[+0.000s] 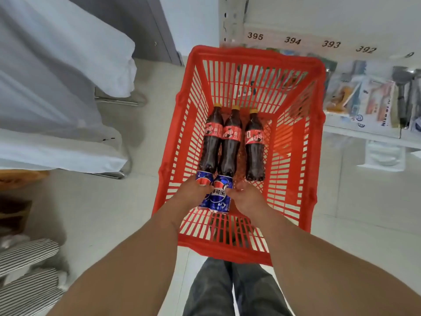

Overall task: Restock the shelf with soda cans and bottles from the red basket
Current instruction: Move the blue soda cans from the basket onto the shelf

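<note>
Red plastic everywhere — the red basket (296,137), slatted on all four walls, sat on the pale floor (109,213) right in front of the person's legs (230,290). Inside lay three cola bottles with yellow caps and red labels, side by side, caps pointing away: the left bottle (210,144) and middle bottle (230,144) touching, the right bottle (254,147) a little apart. Their label print was too small to read. Just beneath the bottle bases lay two blue cans; the right can (219,197) carried a red-white-blue roundel and Chinese characters, while the left can (203,179) was mostly covered.

Both hands were down in the basket. The left hand (193,193) lay over the left can, fingers (200,182) curled round it. The right hand (247,197) pressed against the right can's side, its fingers (234,192) bunched together — whether they truly clamped the can, I could not tell.

The right half of the basket floor was open, giving free room beside the right bottle. Beyond the far rim stood the shelf (364,133), its upper edge numbered 395, 394, 393, 392, with packaged goods (364,96) on it. To the left a white cloth (57,87) draped over a metal frame, well apart from the basket.
</note>
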